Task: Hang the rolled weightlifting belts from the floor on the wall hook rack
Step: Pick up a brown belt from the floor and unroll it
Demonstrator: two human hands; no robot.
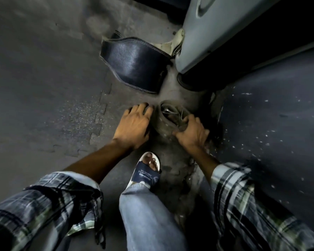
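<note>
Left: bare floor mat [43, 78], open for a hand.
Ahead: black belt [134, 66] lies just beyond the rolled belt [166, 120].
Right: grey machine base [216, 33] and dark panel [270, 133] crowd close.

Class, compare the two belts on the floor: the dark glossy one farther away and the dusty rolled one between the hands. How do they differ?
The dark belt is glossy navy with pale stitching; the rolled belt is dull, dusty grey-brown. The dark belt curves in a wide, loose arc; the rolled belt is coiled tight. Nothing touches the dark belt, while the right hand grips the rolled belt and the left hand rests at its side. Both sit on the floor.
</note>
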